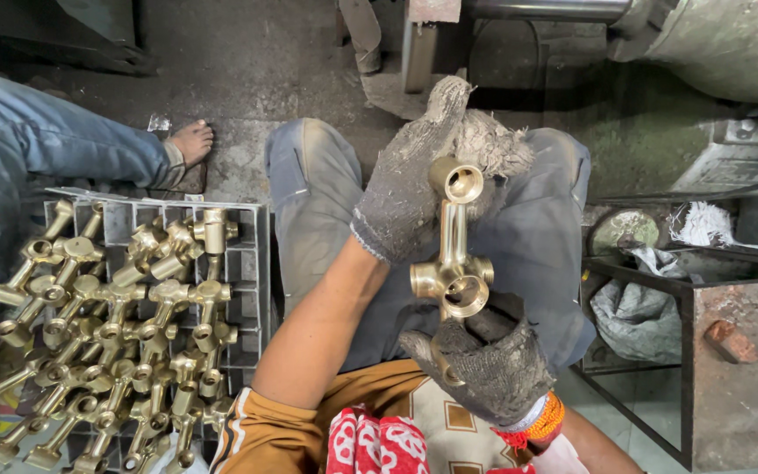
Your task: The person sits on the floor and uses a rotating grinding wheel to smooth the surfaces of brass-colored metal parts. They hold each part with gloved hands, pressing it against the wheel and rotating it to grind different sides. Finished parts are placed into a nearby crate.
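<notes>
Gripping the brass fitting (454,263) over your lap, left hand (410,189) clasps its upper stem at twelve o'clock, right hand (484,364) its bottom; dusty gloves could let it slip.

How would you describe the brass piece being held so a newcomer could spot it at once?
Look above the person's grey-trousered lap, mid-frame, where two dirty grey gloves meet. Between the left hand and right hand is a brass fitting with round open ports. Unlike the brass fittings piled on the grey tray, it is held aloft alone.
</notes>
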